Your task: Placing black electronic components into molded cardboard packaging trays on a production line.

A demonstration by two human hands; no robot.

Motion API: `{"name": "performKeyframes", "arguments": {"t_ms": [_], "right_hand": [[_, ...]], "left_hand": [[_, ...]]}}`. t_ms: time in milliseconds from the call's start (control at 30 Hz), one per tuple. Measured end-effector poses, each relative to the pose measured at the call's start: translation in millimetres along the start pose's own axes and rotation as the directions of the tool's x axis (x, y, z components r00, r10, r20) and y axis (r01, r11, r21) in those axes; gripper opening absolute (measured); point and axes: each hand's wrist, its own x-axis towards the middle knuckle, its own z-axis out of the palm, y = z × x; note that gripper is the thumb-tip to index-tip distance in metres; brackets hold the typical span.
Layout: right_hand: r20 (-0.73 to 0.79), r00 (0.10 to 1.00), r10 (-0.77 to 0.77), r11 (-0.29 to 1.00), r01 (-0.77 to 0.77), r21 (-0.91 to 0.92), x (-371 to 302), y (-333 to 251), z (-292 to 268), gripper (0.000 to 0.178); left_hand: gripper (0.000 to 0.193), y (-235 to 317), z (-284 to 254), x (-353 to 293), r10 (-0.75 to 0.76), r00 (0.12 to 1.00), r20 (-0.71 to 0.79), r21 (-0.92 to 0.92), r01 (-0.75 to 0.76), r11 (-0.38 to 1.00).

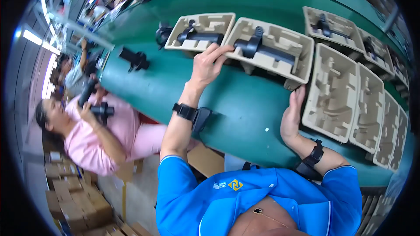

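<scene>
A beige moulded pulp tray sits in front of me, with a dark tubular part with a ringed bracket lying in it. My left hand pinches the tray's left edge, thumb and fingers closed over the rim. At the tray's near right corner, my right hand holds on with its fingertips; part of its grip is hidden. Against the tray's left side stands another pulp tray holding a similar dark part. To the right of my right hand is a pulp tray with bare moulded hollows.
Several more pulp trays line the green table's right side, with filled ones behind. Loose dark parts lie at the left. A person in pink handles a dark part there. Cardboard boxes stand on the floor.
</scene>
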Motion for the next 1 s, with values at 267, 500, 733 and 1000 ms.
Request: {"name": "performKeyframes", "arguments": {"t_ms": [267,500,733,1000], "right_hand": [[0.097,0.99,-0.107,0.99,0.115,-0.084,-20.5,-3.4,18.0,0.06],[0.256,0.964,-0.078,0.975,0.127,-0.181,-23.4,0.4,30.2,0.061],[0.33,0.938,-0.109,0.972,0.17,-0.163,-17.2,-5.3,27.5,0.061],[0.417,0.905,-0.08,0.966,0.173,-0.19,-13.6,-10.8,29.2,0.061]], "left_hand": [[0.028,-32.6,18.3,36.9,0.147,0.989,0.026,-0.036,-0.146,0.989],[0.022,-99.5,35.9,69.8,0.14,0.99,0.033,0.033,-0.141,0.989],[0.019,-126.7,65.3,99.2,0.022,0.999,-0.043,-0.003,-0.022,1.0],[0.014,-88.6,93.6,103.3,0.129,0.992,-0.012,-0.005,-0.129,0.992]]}}
